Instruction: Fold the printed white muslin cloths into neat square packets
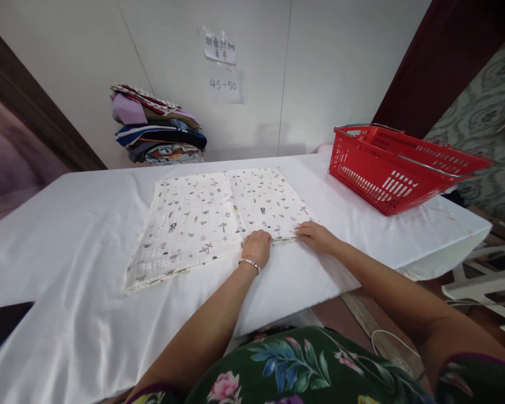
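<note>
A white cloth (pixel 193 219) printed with small palms and other motifs lies spread in layers on the table, a crease running down it from back to front. My left hand (pixel 257 248), with a silver bracelet at the wrist, is closed on the cloth's near edge, about midway along. At the near right corner, my right hand (pixel 318 237) pinches the same edge. Between the two hands, the stacked edges of the cloth show. The tips of my left fingers are partly hidden.
A red plastic basket (pixel 374 168) with metal handles stands at the right rear. Folded fabrics (pixel 160 132) are piled at the back left against the wall. A dark flat device (pixel 4 325) lies at the left edge of the white-covered table (pixel 79 247). Paper signs (pixel 225 84) hang on the wall.
</note>
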Demonstrator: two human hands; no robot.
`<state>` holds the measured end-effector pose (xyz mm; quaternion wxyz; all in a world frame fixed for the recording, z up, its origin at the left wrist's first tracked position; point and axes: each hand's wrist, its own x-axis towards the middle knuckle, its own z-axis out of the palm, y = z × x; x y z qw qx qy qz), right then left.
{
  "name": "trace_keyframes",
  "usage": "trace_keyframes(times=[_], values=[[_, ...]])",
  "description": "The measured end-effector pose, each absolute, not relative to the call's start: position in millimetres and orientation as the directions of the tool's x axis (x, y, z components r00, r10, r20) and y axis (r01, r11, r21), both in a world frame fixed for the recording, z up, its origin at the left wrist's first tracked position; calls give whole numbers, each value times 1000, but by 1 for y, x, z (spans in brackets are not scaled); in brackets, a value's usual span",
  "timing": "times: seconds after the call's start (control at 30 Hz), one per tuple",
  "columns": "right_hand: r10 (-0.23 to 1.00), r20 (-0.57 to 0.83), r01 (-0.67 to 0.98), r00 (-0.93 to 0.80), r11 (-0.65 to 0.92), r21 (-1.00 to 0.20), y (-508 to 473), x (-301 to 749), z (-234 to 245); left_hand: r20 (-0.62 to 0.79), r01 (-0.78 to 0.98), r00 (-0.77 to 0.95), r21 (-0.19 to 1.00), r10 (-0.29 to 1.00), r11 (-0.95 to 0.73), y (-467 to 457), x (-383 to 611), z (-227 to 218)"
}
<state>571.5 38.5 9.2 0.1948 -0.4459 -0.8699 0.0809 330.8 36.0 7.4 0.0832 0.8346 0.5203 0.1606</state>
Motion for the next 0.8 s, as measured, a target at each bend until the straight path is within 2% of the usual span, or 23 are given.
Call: trace_keyframes(times=[0.17, 0.27, 0.37, 0.5, 0.57, 0.7, 0.8], values=[[832, 274, 716, -483, 555, -423, 44, 580, -1, 186, 832, 399, 340, 898, -439, 37, 330, 5], [834, 279, 716, -476, 551, -428, 43, 582, -2, 196, 830, 402, 335, 894, -447, 37, 330, 5], [836, 294, 764, -464, 546, -345, 37, 580, 0, 188, 832, 401, 334, 896, -442, 37, 330, 6], [829, 273, 834, -488, 535, -135, 28, 575, 5, 170, 847, 403, 304, 900, -436, 36, 331, 6], [832, 251, 848, -495, 526, -70, 25, 573, 6, 174, 853, 416, 266, 893, -449, 36, 332, 5], [845, 253, 864, -471, 500, -65, 23, 573, 6, 223, 852, 451, 179, 864, -491, 37, 334, -1], [859, 243, 872, -451, 482, -86, 22, 571, 7, 233, 852, 457, 161, 858, -497, 36, 334, -3]])
